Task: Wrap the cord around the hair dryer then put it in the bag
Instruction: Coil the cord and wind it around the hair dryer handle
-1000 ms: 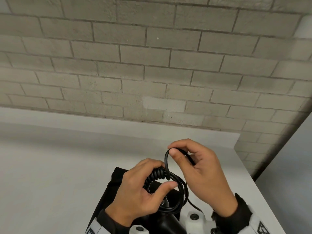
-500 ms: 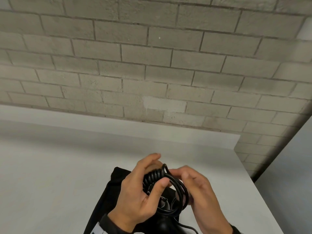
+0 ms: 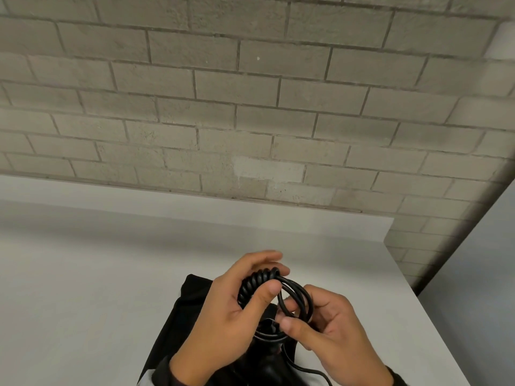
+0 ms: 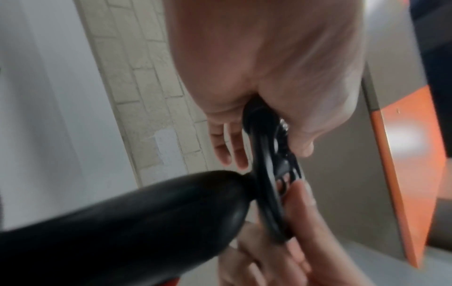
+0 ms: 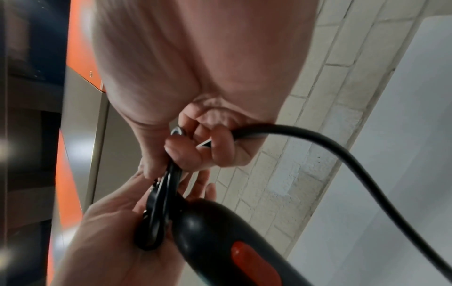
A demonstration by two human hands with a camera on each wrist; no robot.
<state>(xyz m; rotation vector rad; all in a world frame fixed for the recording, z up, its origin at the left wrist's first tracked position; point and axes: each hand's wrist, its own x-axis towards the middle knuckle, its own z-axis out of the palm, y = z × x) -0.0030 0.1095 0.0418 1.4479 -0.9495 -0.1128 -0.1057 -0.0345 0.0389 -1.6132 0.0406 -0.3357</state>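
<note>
The black hair dryer (image 5: 220,241), with an orange-red switch on its handle, is held over the black bag (image 3: 189,310) on the white table. My left hand (image 3: 274,273) grips the ribbed coil where the cord (image 3: 299,298) leaves the handle, thumb pressed on the loops. My right hand (image 3: 288,314) pinches the round cord loops just right of that thumb. Loose cord (image 5: 342,151) trails from the right hand's curled fingers. In the left wrist view the dryer body (image 4: 146,222) lies below the left hand (image 4: 269,77), with the loops (image 4: 269,203) against the right hand's fingers (image 4: 305,232).
The white table (image 3: 97,288) stretches left and ahead to a grey brick wall (image 3: 250,121). Its right edge (image 3: 434,316) drops to the floor close to my right hand. An orange and grey cabinet (image 4: 411,154) shows in the wrist views.
My right hand has come down from above the coil to its lower right, bringing a cord loop down onto the others. The left hand kept its grip and its thumb shifted onto the loops.
</note>
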